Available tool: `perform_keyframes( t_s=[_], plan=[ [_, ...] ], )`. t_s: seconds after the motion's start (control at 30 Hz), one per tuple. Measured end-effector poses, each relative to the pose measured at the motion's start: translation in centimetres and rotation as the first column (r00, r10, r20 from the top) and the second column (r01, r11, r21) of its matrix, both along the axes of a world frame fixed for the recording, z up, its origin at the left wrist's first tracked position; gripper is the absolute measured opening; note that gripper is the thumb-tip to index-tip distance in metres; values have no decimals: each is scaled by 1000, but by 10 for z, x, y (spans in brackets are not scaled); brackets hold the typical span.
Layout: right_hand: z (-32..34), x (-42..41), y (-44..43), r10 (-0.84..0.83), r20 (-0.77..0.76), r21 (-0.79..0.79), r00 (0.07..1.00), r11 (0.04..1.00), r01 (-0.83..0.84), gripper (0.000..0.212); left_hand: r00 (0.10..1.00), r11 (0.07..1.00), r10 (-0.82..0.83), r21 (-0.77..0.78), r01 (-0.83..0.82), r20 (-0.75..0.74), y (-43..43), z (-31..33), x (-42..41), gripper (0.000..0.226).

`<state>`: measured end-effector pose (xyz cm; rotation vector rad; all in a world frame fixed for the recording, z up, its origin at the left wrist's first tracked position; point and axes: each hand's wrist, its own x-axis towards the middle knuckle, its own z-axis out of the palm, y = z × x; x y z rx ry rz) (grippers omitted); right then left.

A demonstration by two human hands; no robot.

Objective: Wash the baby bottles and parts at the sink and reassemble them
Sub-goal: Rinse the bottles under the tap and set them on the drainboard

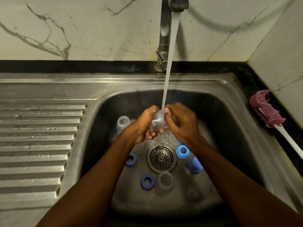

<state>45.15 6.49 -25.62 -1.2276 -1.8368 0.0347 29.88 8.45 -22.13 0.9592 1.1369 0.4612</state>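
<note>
**Rinse every face under the stream**

Left grip (144, 124) and right grip (182, 123) both clasp the clear part (158, 120) under the stream (169, 63), above the sink's (131, 84) middle. Turn it slowly, flush the inside, hold firm — wet plastic likely slips.

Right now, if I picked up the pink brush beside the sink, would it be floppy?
Likely only at the head: the pink sponge of the brush looks soft and crumpled. Its thin white handle looks straight, so probably stiff and light.
</note>
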Motion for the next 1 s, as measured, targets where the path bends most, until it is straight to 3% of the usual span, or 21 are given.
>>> perform_keyframes(
  t_s=[0.03, 0.1, 0.13, 0.2, 0.23, 0.27, 0.3, 0.33, 0.4, 0.43, 0.47, 0.5, 0.57, 0.63, 0.7, 0.73, 0.8, 0.87, 0.9, 0.97, 1.0],
  plan=[
    [0, -3, 1, 0, -37, -35, 999, 999, -1, 26, 998, 998, 47, 38, -45, -35, 0, 1, 1, 55],
    [2, -11, 2, -144, -212, -291, 967, 953, 78, 29, 960, 939, 199, 319, -130, -195, -1, -2, 7, 49],
    [8, -13, 5, -269, -317, -513, 910, 855, 74, 32, 913, 854, 279, 512, -93, -298, -2, -7, 8, 46],
    [23, -12, 8, -517, -407, -858, 753, 500, -121, 36, 829, 652, 375, 754, 81, -414, -1, -19, 9, 42],
    [26, -9, 8, -577, -398, -907, 713, 365, -210, 37, 818, 592, 390, 796, 129, -423, 0, -24, 8, 41],
    [32, -8, 9, -589, -385, -919, 711, 319, -233, 37, 816, 581, 389, 801, 144, -428, 2, -26, 7, 40],
    [35, -10, 7, -566, -391, -909, 726, 360, -209, 37, 828, 620, 380, 777, 104, -413, 3, -25, 9, 40],
    [34, -12, 6, -509, -368, -869, 778, 486, -93, 38, 864, 727, 338, 686, 12, -373, 4, -22, 10, 41],
    [28, -13, -1, -396, -140, -648, 908, 730, 219, 37, 963, 959, 209, 228, -168, -169, 1, -10, 14, 46],
    [24, -15, -1, -367, -63, -558, 928, 784, 272, 34, 979, 984, 175, 49, -171, -106, 1, -9, 12, 49],
    [20, -14, 1, -363, -58, -555, 930, 786, 272, 34, 981, 986, 167, -7, -169, -102, 2, -12, 11, 50],
    [19, -14, 4, -372, -118, -612, 921, 757, 228, 36, 970, 980, 196, 19, -196, -145, 3, -16, 11, 48],
    [18, -13, 9, -435, -187, -779, 881, 612, 137, 36, 901, 937, 300, 275, -216, -313, 1, -22, 11, 42],
    [18, -12, 13, -498, -99, -849, 861, 494, 188, 32, 746, 756, 391, 650, 74, -540, -3, -26, 13, 46],
    [20, -10, 12, -581, -65, -840, 811, 471, 270, 38, 686, 517, 403, 769, 376, -607, -7, -27, 19, 47],
    [21, -8, 11, -595, -62, -819, 801, 490, 300, 40, 719, 490, 372, 782, 385, -587, -8, -22, 22, 48],
    [24, -7, 8, -563, -26, -735, 826, 571, 366, 42, 799, 609, 301, 749, 260, -521, 2, -24, 25, 44],
    [24, -6, 3, -485, 21, -570, 874, 713, 409, 40, 874, 849, 229, 528, 36, -428, 15, -18, 28, 33],
    [24, -5, -2, -434, 3, -460, 901, 799, 387, 38, 933, 945, 178, 317, -74, -313, 16, -11, 27, 30],
    [18, -3, -7, -318, -76, -270, 945, 919, 287, 34, 991, 991, 131, -42, -130, 24, 10, 10, 21, 36],
    [16, -2, -8, -266, -117, -234, 957, 944, 233, 33, 990, 991, 116, -84, -109, 79, 8, 17, 18, 42]
  ],
)
